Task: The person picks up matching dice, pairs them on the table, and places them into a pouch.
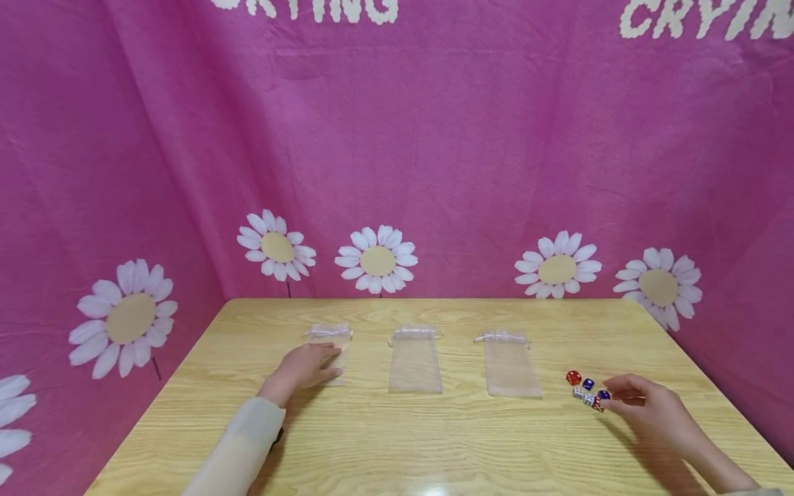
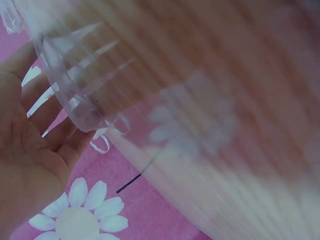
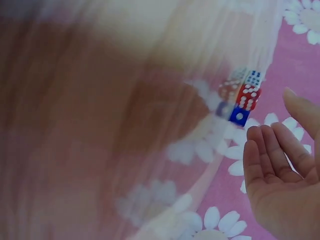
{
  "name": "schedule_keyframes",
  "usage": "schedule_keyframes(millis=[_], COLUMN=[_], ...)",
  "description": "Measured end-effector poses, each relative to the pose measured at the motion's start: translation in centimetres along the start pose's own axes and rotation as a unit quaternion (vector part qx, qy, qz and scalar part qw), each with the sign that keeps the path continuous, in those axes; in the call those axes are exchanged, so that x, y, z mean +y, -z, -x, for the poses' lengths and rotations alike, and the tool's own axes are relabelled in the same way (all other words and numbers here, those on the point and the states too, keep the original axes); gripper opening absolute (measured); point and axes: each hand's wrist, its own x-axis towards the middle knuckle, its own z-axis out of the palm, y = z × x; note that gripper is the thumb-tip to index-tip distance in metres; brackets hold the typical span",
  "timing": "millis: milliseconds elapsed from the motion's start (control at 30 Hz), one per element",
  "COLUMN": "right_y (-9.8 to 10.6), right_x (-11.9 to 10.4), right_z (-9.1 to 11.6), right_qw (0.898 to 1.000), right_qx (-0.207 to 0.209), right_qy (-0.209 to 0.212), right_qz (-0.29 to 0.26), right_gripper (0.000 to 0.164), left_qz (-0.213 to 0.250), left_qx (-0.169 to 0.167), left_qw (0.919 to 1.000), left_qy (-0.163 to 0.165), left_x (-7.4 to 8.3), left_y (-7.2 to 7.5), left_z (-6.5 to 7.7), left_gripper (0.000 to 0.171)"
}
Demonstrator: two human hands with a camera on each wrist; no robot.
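Head: the hands are well apart; the left hand (image 1: 304,365), fingers outstretched, rests on a sheer pouch (image 1: 338,361) at 7 o'clock; the right hand (image 1: 648,408) curves just beside dice (image 1: 588,399) at 4 o'clock.

Left wrist: straight fingers touch the pouch.

Right wrist: dice lie at 11 o'clock from relaxed fingers.

free room across the near table (image 1: 397,441), gaps between flat bags (image 1: 415,368), dice (image 1: 588,399) crowding the right hand (image 1: 654,411), curtain (image 1: 434,151) barring the back
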Motion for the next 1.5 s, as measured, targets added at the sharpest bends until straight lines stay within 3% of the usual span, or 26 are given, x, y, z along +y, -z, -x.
schedule_keyframes(millis=[100,333,500,667,867,1033,1167,1333,1500], right_y=[-0.2,-1.1,-1.4,-1.4,-1.3,-0.5,-0.2,-0.5,-0.9], right_x=[0.4,0.8,0.8,0.8,0.6,-0.3,-1.1,-2.0,-3.4], right_z=[0.1,0.0,-0.2,-0.7,-0.6,-0.5,-0.1,0.4,0.3], right_qw=[0.999,0.993,0.989,0.988,0.987,0.996,0.998,0.992,0.98], right_qx=[0.013,0.025,0.02,-0.01,-0.003,-0.036,-0.057,-0.085,-0.105], right_qy=[0.028,0.103,0.117,0.097,0.112,0.046,-0.016,-0.083,-0.117], right_qz=[0.021,0.054,0.092,0.122,0.115,0.061,0.015,-0.051,-0.125], right_gripper=[0.02,0.023,0.024,0.02,0.021,0.013,0.015,0.025,0.032], left_qz=[0.005,0.019,0.03,0.03,0.04,0.039,0.04,0.042,0.046], left_qx=[0.001,0.001,-0.004,-0.003,-0.003,-0.003,-0.003,-0.001,-0.001], left_qw=[1.0,0.9998,0.9995,0.9996,0.9991,0.9991,0.9991,0.999,0.9988], left_qy=[0.0,-0.003,0.001,0.002,0.011,0.014,0.014,0.016,0.018], left_x=[0.0,0.3,0.4,0.4,0.5,0.3,0.3,0.3,0.4], left_y=[0.0,0.2,0.0,-0.1,0.2,0.5,0.5,0.4,0.4], left_z=[0.2,0.5,0.6,0.5,0.4,0.6,0.5,0.6,0.6], left_gripper=[0.049,0.049,0.05,0.049,0.049,0.049,0.049,0.049,0.049])
